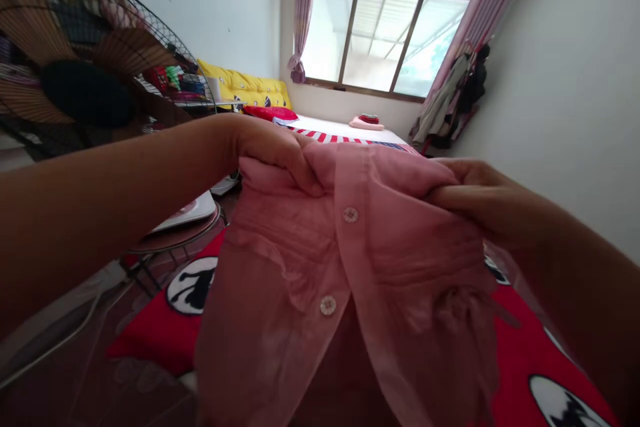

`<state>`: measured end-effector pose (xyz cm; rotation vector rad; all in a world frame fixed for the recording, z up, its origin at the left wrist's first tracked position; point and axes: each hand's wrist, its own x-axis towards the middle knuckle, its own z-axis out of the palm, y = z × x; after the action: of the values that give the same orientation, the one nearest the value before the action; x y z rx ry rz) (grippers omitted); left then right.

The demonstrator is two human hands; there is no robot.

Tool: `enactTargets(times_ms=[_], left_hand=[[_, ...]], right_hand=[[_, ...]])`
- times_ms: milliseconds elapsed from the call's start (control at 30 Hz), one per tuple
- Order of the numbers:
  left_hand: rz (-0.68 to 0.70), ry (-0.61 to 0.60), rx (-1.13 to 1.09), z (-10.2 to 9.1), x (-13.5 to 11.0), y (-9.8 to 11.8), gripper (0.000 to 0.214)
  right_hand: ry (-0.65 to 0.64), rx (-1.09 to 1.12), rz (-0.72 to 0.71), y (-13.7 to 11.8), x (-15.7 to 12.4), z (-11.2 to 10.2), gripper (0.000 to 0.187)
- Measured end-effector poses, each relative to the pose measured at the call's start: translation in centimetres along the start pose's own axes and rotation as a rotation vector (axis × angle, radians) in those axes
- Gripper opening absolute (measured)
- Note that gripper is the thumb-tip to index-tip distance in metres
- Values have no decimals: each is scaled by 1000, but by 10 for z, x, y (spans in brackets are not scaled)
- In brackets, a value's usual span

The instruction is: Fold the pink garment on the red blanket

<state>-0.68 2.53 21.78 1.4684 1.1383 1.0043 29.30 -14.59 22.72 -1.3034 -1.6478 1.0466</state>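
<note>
L hand [280, 152] & R hand [465, 190] each clamped on upper edge of pink garment [353, 247], stretched btwn them w/ front parted lower down, in front of red cloth [165, 330] w/ b/w circles, fan [87, 93] far L, window [385, 40] beyond.

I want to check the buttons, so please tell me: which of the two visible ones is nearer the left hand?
The upper button, close below the left hand; the lower button sits farther down the pink garment.
</note>
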Motion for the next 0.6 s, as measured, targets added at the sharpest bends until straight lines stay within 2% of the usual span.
enactTargets(times_ms=[100, 133, 167, 300, 333, 400, 500, 600], left_hand=[[-303, -410, 61, 19, 3, 2, 16], [-330, -475, 67, 28, 6, -3, 18], [-315, -477, 71, 38, 12, -11, 21], [-75, -244, 105, 72, 49, -64, 35], [-10, -221, 116, 79, 57, -81, 42], [102, -136, 99, 87, 64, -113, 56], [158, -49, 59, 84, 48, -156, 64], [158, 66, -12, 65, 8, -186, 63]], right_hand=[[-51, 102, 73, 22, 19, -3, 17], [-64, 130, 92, 34, 29, -3, 18], [-70, 152, 112, 49, 41, -3, 19], [-9, 141, 110, 125, 95, -1, 17], [64, 99, 82, 146, 104, 0, 20], [317, -11, 58, 185, 113, 3, 29], [485, -56, 47, 229, 94, 11, 36], [551, -84, -1, 240, 44, 25, 38]])
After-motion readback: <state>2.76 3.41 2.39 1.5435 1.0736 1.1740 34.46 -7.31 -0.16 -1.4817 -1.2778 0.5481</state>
